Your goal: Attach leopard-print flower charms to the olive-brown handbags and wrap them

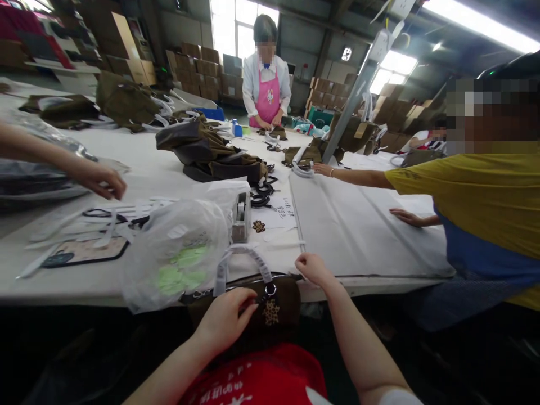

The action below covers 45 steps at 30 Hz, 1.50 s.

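A brown handbag [283,292] with a paper-wrapped handle [244,254] hangs at the near edge of the white table [358,236]. My left hand [225,318] grips the bag's front, just left of a star-shaped leopard charm [271,311]. On the bag's top right corner, at the table edge, rests my right hand [313,267], fingers curled on it.
A clear plastic bag [177,253] with green pieces lies left of the handbag, beside a tape dispenser [241,216]. More brown bags [211,152] are piled mid-table. A person in yellow [476,197] leans in from the right, another's hand [99,180] reaches from the left, a person in a pink apron [266,90] stands far.
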### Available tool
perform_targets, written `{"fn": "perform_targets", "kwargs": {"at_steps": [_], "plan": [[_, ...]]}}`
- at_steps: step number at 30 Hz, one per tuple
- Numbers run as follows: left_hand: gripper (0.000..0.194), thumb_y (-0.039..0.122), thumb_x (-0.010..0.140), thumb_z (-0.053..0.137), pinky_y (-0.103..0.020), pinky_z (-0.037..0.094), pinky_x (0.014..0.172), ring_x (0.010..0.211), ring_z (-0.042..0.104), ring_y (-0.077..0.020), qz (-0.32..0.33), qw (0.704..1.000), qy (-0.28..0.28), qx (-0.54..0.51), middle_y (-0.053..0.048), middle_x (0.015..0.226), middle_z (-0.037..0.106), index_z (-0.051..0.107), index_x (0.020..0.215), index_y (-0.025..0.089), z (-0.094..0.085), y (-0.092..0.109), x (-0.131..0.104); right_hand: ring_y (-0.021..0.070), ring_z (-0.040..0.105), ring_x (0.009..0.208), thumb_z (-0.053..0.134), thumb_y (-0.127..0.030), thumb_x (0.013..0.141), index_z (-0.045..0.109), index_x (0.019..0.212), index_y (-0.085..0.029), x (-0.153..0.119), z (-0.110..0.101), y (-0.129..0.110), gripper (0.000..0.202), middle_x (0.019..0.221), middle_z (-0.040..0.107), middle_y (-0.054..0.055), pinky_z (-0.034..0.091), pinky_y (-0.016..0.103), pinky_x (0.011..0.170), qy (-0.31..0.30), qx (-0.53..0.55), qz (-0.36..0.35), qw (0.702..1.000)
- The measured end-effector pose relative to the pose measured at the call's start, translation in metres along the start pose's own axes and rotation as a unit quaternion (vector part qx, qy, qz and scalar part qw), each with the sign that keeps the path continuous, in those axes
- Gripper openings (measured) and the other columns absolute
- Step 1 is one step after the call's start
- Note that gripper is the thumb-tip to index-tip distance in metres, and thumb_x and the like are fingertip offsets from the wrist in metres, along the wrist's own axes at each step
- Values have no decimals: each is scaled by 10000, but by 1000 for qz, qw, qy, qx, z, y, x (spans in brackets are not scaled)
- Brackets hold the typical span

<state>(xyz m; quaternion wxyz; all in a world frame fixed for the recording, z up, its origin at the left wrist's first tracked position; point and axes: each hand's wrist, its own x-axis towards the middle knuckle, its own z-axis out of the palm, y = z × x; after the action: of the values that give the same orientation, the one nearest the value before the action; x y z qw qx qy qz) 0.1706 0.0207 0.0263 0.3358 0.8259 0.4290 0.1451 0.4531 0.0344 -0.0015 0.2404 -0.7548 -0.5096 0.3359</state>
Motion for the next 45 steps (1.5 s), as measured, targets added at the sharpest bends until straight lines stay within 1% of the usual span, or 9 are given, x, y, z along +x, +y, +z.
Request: {"fn": "perform_targets", "kwargs": {"at_steps": [5, 10, 11, 16, 22, 25, 28, 42, 45], "plan": [[243, 317, 845, 526, -302, 502, 794, 841, 663, -206, -10, 997, -2, -76, -55, 944, 733, 696, 969, 196, -4, 5, 8, 50, 300, 422, 484, -340, 884, 455, 721, -190, -12, -11, -6, 223, 582, 428, -58, 235, 142, 361, -86, 248, -5, 965], [346, 453, 857, 483, -308, 512, 731, 831, 670, -218, -43, 977, -47, -205, -74, 902, 732, 689, 932, 186, 1, 10, 18, 5, 271, 417, 626, -214, 814, 431, 761, -185, -41, -2, -20, 204, 637, 404, -79, 205, 48, 330, -288, 693, 50, 659], [400, 495, 858, 461, -308, 513, 695, 824, 674, -222, -66, 966, -64, -243, -84, 904, 730, 680, 959, 176, 4, 12, 19, -2, 272, 413, 640, -206, 803, 446, 764, -177, -50, 4, -24, 200, 646, 420, -76, 199, 51, 327, -297, 700, 60, 647], [540, 600, 827, 464, -319, 519, 706, 909, 665, -242, -109, 896, -148, -404, -109, 966, 720, 653, 1029, 136, 16, 21, 21, 10, 335, 361, 696, -345, 774, 518, 692, -155, -89, 48, -37, 273, 583, 505, -53, 168, 138, 316, -237, 521, 5, 820], [426, 521, 851, 465, -304, 511, 724, 766, 654, -199, -99, 927, -58, -356, -72, 828, 717, 671, 886, 150, 19, 16, 12, 100, 516, 492, 626, -318, 813, 567, 660, -173, -131, 69, -40, 219, 578, 571, -14, 421, 219, 478, -109, 229, -135, 958], [389, 449, 901, 384, -285, 473, 612, 587, 606, -178, -99, 964, -95, -227, -25, 651, 668, 662, 883, 178, 14, 10, -4, 172, 642, 835, 543, -178, 868, 669, 914, -177, -154, 54, -44, 134, 907, 690, 74, 526, 286, 742, 18, 58, -324, 944], [323, 356, 900, 405, -292, 461, 700, 723, 643, -203, -28, 979, -165, -120, -54, 800, 712, 679, 849, 192, 13, 11, -21, 205, 566, 1167, 422, -74, 889, 549, 1271, -149, -161, 47, -46, 410, 1303, 576, 152, 501, 326, 942, -5, -43, -426, 904], [353, 323, 926, 358, -256, 406, 606, 574, 550, -150, -5, 976, -205, -70, 12, 589, 594, 574, 674, 202, 5, 15, -29, 142, 646, 734, 562, -307, 929, 714, 979, -257, -143, 49, -23, 167, 843, 729, 9, 450, 245, 689, -52, -174, -323, 929], [366, 359, 951, 328, -276, 434, 658, 653, 592, -170, -15, 991, -122, -52, -12, 687, 645, 596, 755, 202, 11, 12, -20, 163, 621, 767, 546, -296, 934, 718, 914, -246, -133, 52, -22, 179, 814, 718, 21, 454, 271, 746, -18, -134, -316, 939]]}}
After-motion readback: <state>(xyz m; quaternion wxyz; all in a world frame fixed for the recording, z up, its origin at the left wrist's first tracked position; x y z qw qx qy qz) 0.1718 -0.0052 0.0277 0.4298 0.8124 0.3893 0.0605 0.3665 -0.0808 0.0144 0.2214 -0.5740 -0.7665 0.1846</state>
